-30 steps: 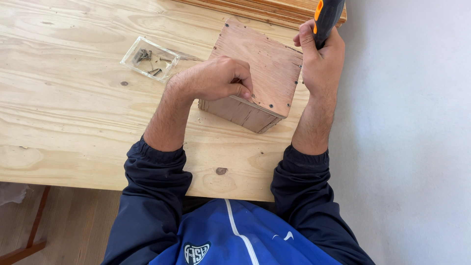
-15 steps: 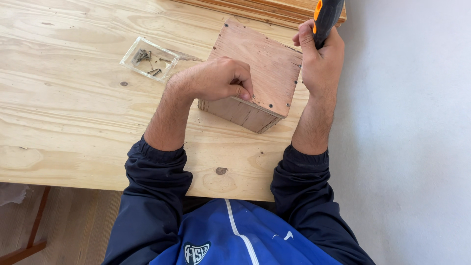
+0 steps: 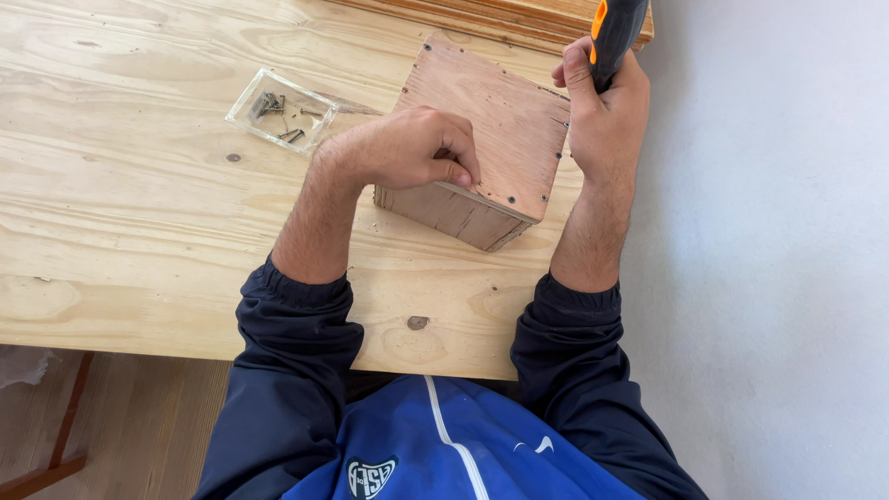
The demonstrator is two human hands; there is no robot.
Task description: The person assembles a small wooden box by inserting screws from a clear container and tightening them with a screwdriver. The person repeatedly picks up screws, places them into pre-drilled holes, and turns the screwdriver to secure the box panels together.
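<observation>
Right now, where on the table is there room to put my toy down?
The widest bare patch of table lies left of the left hand, below the clear screw tray. A smaller patch sits between the two sleeves near the front edge. It is crowded around the wooden box and the right hand holding the screwdriver.

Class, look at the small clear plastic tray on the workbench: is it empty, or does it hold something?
Not empty. The clear tray holds a few dark screws lying loose inside it; it sits open-topped on the workbench, apart from the left hand.
</observation>
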